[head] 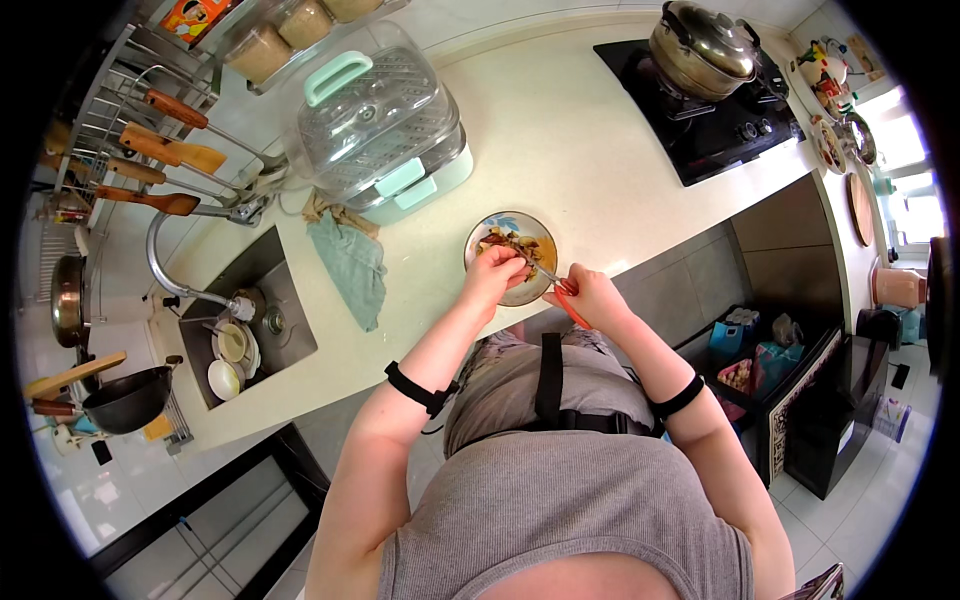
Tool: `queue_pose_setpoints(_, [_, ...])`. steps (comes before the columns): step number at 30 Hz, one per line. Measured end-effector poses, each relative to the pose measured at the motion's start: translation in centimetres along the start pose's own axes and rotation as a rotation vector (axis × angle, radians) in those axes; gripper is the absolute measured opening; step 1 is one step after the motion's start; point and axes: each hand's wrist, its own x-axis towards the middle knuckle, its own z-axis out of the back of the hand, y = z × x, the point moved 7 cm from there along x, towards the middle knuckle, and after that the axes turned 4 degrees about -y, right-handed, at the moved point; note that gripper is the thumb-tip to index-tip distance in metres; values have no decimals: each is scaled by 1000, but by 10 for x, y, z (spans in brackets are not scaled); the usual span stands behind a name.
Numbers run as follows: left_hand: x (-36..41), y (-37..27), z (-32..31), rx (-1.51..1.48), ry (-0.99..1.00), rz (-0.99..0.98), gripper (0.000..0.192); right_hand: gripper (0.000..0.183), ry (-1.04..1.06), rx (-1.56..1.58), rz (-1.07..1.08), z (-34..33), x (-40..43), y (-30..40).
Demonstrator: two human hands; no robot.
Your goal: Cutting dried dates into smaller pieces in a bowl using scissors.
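Observation:
A round patterned bowl (546, 231) stands near the counter's front edge, holding dark brown food pieces (534, 246) in some yellowish-brown liquid. My right hand (598, 298) grips the red handles of a pair of scissors (574, 309) at the bowl's right rim. Their metal blades reach in over the food. Above the bowl's left side, my left hand (489, 279) has its fingertips pinched close to the blades, on what looks like a small brown piece, mostly hidden by the fingers.
Beyond the bowl stands a clear-lidded plastic box (367, 112) with green latches; a green cloth (346, 270) lies beside it. The sink (289, 330) at left holds stacked dishes (234, 349). A lidded metal pot (701, 56) sits on the black gas hob (694, 150) at right.

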Motion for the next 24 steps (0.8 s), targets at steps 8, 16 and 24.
queue_pose_setpoints(8, [2,4,0,-183,52,52,16,52,41,141,-103,-2,-2,-11])
queue_pose_setpoints(16, [-1,4,-6,-152,84,32,16,55,52,145,-72,-6,-3,-11])
queue_pose_setpoints(24, [-3,5,-5,-122,56,62,16,50,22,52,-34,3,-3,-4])
